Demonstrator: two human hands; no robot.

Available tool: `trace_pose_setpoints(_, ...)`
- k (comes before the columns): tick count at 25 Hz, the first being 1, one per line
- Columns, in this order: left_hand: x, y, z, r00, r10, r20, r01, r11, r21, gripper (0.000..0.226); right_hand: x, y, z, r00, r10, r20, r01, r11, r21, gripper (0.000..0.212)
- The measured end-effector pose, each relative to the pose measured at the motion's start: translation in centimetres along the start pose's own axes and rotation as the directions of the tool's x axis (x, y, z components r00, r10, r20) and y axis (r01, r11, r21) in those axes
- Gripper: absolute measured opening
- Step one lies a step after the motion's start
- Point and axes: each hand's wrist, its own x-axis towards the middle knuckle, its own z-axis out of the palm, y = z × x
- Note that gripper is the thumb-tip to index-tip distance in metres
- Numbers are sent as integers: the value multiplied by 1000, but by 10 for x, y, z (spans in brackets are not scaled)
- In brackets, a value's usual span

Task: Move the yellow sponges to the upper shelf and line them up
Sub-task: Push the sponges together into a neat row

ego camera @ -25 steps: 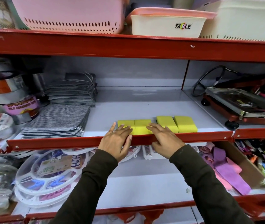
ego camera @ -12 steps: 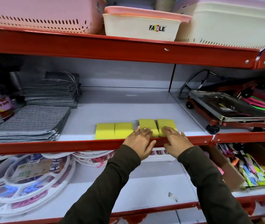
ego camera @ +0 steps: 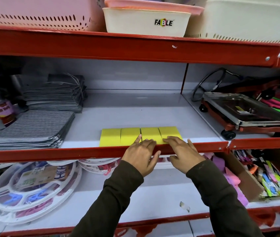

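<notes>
Yellow sponges [ego camera: 141, 136], four of them, sit side by side in a row on the white shelf [ego camera: 135, 113], right at its front, just behind the red front rail [ego camera: 67, 153]. All four look about the same depth & their near faces run roughly flush w/ the rail; neighbours touch or nearly touch, w/ thin seams between them.

Left hand [ego camera: 141, 155] lies flat over the rail, fingers spread & uncurled, fingertips [ego camera: 138, 139] touching the near edge around the seam between 2nd & 3rd sponge from the left. Right hand [ego camera: 185, 154] is likewise flat and not grasping, fingertips [ego camera: 167, 139] pressing the near edge of the rightmost sponge. Neither hand holds anything; both only nudge.

Relative to the sponges: stacks of grey striped cloths [ego camera: 33, 129] to the left, a steel-topped wheeled trolley [ego camera: 245, 113] to the right beyond the upright divider.

Progress, as a judgement: moving looks done, since no yellow sponge shows on the lower shelf [ego camera: 153, 199]. Lining up is nearly done too; prob. only a last squaring of the right pair remains, then hands off.
</notes>
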Motion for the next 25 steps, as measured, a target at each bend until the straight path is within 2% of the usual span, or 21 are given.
trace_pose_setpoints(5,-6,-8,-3,998,-63,6,63,994,-94,55,2,-10,4,1000,-14,-10,14,999,-34,69)
trace_pose_setpoints(9,-18,-29,-13,980,-195,-46,194,981,-26,58,2,-17,5,1000,-1,-13,0,998,-57,67)
trace_pose_setpoints(14,-27,-41,-21,913,-395,100,394,919,30,77,2,-23,7,1000,18,-13,-19,998,-55,67)
trace_pose_setpoints(17,-30,-42,-21,908,-392,151,391,920,38,85,2,-23,6,1000,25,-13,-25,998,-53,67)
trace_pose_setpoints(25,-21,-30,-23,912,-372,174,373,928,28,86,-2,-15,4,998,56,-11,-56,998,4,67)
